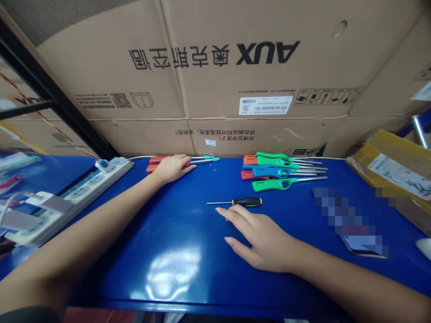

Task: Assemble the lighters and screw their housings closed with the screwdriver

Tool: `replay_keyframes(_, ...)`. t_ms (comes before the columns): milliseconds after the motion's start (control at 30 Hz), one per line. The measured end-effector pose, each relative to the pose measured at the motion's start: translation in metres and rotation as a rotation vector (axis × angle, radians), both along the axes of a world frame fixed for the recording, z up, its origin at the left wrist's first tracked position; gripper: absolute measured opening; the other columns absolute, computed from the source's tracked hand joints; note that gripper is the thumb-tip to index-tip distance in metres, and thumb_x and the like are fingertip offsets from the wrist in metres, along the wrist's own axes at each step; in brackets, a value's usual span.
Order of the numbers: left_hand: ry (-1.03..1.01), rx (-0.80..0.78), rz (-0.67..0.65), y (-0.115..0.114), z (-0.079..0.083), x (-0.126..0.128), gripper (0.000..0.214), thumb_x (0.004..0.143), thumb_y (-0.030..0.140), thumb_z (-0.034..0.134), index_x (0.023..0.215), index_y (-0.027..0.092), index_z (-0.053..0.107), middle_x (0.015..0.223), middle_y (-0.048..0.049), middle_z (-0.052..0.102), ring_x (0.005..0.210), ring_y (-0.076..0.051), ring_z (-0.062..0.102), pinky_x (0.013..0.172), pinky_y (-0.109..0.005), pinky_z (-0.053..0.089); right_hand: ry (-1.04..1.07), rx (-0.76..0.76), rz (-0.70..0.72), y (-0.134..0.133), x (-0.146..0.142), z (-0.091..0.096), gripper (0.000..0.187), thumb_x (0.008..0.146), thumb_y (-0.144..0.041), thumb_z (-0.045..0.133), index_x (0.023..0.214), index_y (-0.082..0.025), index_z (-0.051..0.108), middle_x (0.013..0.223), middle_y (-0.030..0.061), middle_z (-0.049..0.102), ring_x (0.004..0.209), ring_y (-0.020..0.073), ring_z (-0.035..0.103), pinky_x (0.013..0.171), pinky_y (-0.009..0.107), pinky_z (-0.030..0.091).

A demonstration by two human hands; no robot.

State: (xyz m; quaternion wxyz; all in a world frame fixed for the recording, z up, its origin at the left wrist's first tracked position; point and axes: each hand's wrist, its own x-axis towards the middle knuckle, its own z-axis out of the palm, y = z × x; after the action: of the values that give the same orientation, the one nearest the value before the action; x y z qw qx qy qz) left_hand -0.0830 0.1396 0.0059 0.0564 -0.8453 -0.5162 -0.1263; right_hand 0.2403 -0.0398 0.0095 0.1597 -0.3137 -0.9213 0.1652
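My left hand (173, 168) reaches to the back of the table, its fingers closed over a red gas lighter (153, 168). Another red lighter (157, 159) lies just behind it; both have metal tubes with teal tips pointing right. Part of the held lighter is hidden under my palm. My right hand (261, 237) hovers or rests low at the middle, fingers stretched and apart, holding nothing. Just beyond its fingertips lies a black and yellow screwdriver (247, 202), its blade toward the left.
A group of green, blue and red lighters (272, 184) lies right of centre. A white power strip (90, 188) with plugs runs along the left. A pixelated phone (363, 244) and an open cardboard box (387, 175) are at the right. A large carton (202, 89) walls the back.
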Motion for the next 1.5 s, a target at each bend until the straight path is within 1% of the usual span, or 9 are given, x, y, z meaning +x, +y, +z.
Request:
replay_keyframes(133, 0.056, 0.071, -0.046, 0.003, -0.003, -0.004, 0.033, 0.098, 0.051, 0.049, 0.093, 0.02, 0.062, 0.097, -0.0102, 0.065, 0.093, -0.028, 0.064, 0.081, -0.037, 0.051, -0.007, -0.04, 0.016, 0.001, 0.0, -0.001, 0.059, 0.104, -0.039, 0.042, 0.157, -0.016, 0.035, 0.144, 0.0173, 0.055, 0.12, 0.0318, 0.064, 0.092, 0.05, 0.059)
replay_keyframes(300, 0.034, 0.152, -0.113, 0.007, -0.008, -0.009, 0.034, 0.1, 0.047, 0.047, 0.104, 0.018, 0.064, 0.106, -0.0131, 0.065, 0.099, -0.029, 0.062, 0.087, -0.041, 0.051, -0.015, -0.041, 0.026, 0.002, 0.0, -0.002, 0.059, 0.103, -0.038, 0.042, 0.158, -0.017, 0.035, 0.142, 0.0177, 0.056, 0.118, 0.0325, 0.065, 0.089, 0.05, 0.059)
replay_keyframes(467, -0.008, 0.175, -0.209, 0.014, -0.009, -0.016, 0.033, 0.101, 0.043, 0.046, 0.095, 0.02, 0.069, 0.098, -0.0103, 0.067, 0.092, -0.026, 0.061, 0.086, -0.039, 0.051, -0.017, -0.047, 0.035, 0.002, 0.001, -0.002, 0.058, 0.103, -0.037, 0.042, 0.157, -0.017, 0.035, 0.142, 0.0169, 0.056, 0.116, 0.0315, 0.065, 0.088, 0.049, 0.059)
replay_keyframes(567, -0.045, 0.199, -0.235, 0.013, -0.006, -0.017, 0.031, 0.1, 0.042, 0.05, 0.097, 0.02, 0.071, 0.102, -0.0115, 0.068, 0.096, -0.027, 0.061, 0.088, -0.042, 0.05, -0.027, -0.045, 0.042, 0.002, 0.001, -0.001, 0.058, 0.103, -0.037, 0.042, 0.157, -0.017, 0.035, 0.141, 0.0166, 0.056, 0.114, 0.0315, 0.066, 0.086, 0.049, 0.059)
replay_keyframes(667, -0.087, 0.212, -0.252, 0.006, -0.002, -0.008, 0.03, 0.099, 0.041, 0.052, 0.106, 0.018, 0.071, 0.109, -0.014, 0.068, 0.1, -0.029, 0.061, 0.09, -0.046, 0.049, -0.04, -0.045, 0.045, 0.002, 0.001, -0.001, 0.058, 0.103, -0.038, 0.042, 0.158, -0.018, 0.034, 0.14, 0.016, 0.057, 0.111, 0.0309, 0.067, 0.084, 0.048, 0.06)
replay_keyframes(833, -0.139, 0.088, -0.357, -0.005, -0.008, 0.022, 0.022, 0.098, 0.035, 0.058, 0.105, 0.021, 0.072, 0.102, -0.0085, 0.07, 0.099, -0.024, 0.064, 0.09, -0.038, 0.052, -0.044, -0.048, 0.049, 0.003, 0.001, -0.002, 0.058, 0.103, -0.037, 0.042, 0.158, -0.018, 0.034, 0.141, 0.0153, 0.056, 0.114, 0.0303, 0.066, 0.087, 0.047, 0.059)
replay_keyframes(967, -0.236, -0.004, -0.317, 0.002, -0.021, 0.04, 0.02, 0.101, 0.029, 0.055, 0.105, 0.017, 0.07, 0.102, -0.0081, 0.069, 0.088, -0.019, 0.067, 0.084, -0.036, 0.057, -0.053, -0.046, 0.061, 0.003, 0.001, -0.002, 0.058, 0.103, -0.036, 0.042, 0.157, -0.018, 0.035, 0.141, 0.0152, 0.056, 0.115, 0.0303, 0.065, 0.088, 0.047, 0.059)
replay_keyframes(1133, -0.321, -0.111, -0.287, 0.013, -0.03, 0.05, 0.037, 0.099, 0.037, 0.063, 0.13, 0.017, 0.06, 0.13, -0.0113, 0.062, 0.11, -0.024, 0.065, 0.092, -0.046, 0.058, -0.057, -0.018, 0.067, 0.003, 0.001, 0.0, 0.058, 0.103, -0.036, 0.042, 0.157, -0.018, 0.034, 0.137, 0.0153, 0.058, 0.109, 0.0295, 0.067, 0.083, 0.046, 0.059)
replay_keyframes(1500, -0.392, -0.163, -0.211, 0.025, -0.037, 0.07, 0.037, 0.099, 0.036, 0.063, 0.13, 0.017, 0.06, 0.13, -0.0112, 0.062, 0.11, -0.024, 0.065, 0.093, -0.046, 0.058, -0.063, 0.016, 0.093, 0.004, 0.002, -0.001, 0.056, 0.103, -0.035, 0.042, 0.156, -0.017, 0.035, 0.134, 0.0146, 0.06, 0.102, 0.0268, 0.069, 0.077, 0.042, 0.057)
